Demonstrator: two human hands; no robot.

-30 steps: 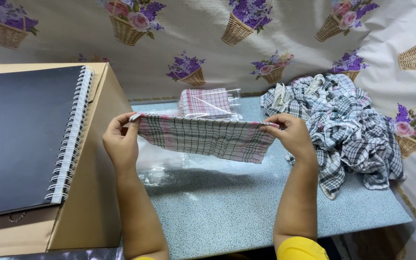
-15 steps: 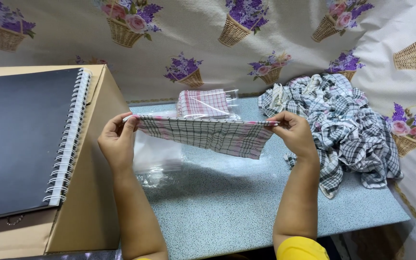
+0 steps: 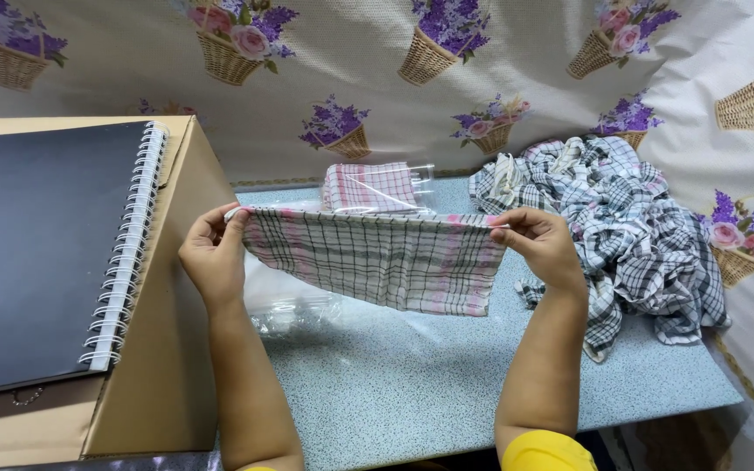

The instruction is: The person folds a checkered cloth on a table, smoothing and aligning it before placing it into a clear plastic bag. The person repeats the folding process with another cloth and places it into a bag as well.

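Two hands stretch a checked cloth (image 3: 377,260) above the speckled table (image 3: 447,392).

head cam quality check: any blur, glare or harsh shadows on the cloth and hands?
Head view: sharp, no motion blur on the left hand, right hand or checked cloth; light is soft and even, with only faint shadows on the table; slight glare on the clear plastic bags; edges look mildly wide-angle.

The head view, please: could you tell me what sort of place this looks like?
Probably a small home workshop for folding and packing cloths. A pile of checked cloths lies on the speckled table, a folded cloth in a clear bag sits behind, and a cardboard box stands alongside.
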